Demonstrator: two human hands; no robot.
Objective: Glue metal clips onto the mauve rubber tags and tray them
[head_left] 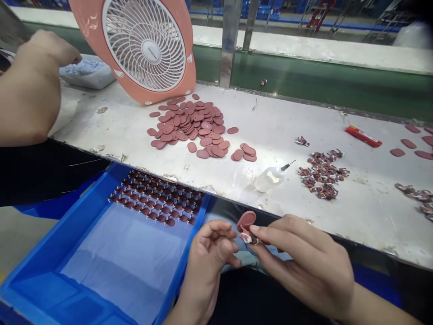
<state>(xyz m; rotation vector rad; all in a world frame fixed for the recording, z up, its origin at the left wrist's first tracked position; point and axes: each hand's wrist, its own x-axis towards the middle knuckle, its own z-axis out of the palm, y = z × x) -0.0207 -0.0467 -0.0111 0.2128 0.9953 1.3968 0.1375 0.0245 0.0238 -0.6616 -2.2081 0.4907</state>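
Step in hand, as we judge it: fitting a small brown figure (pixel 251 238) to a reddish oval plate (pixel 248 219). Our landmark is the needle-tipped bottle (pixel 269 179); we have both pieces on its near side, off the worktop (pixel 287 117) edge. Our right hand (pixel 304 259) pinches the figure between thumb and finger. Our left hand (pixel 211 248) is beside it, fingers half-curled and parted, with nothing visible between them; whether they touch the plate we cannot tell. The next move calls, we think, for steady alignment and light pressure.

Surroundings: loose plates (pixel 192 119) lie left of and beyond the bottle, the fan (pixel 150 52) behind them. Right of it we note a figure heap (pixel 323 174) and a red packet (pixel 363 136). Nearer and left, the blue crate (pixel 57 234) bears rows of assembled pieces (pixel 162 198). Possible obstacle: the bottle's exposed needle, pointing toward the heap. We also see a co-worker's arm (pixel 30 90) far left of the bottle.
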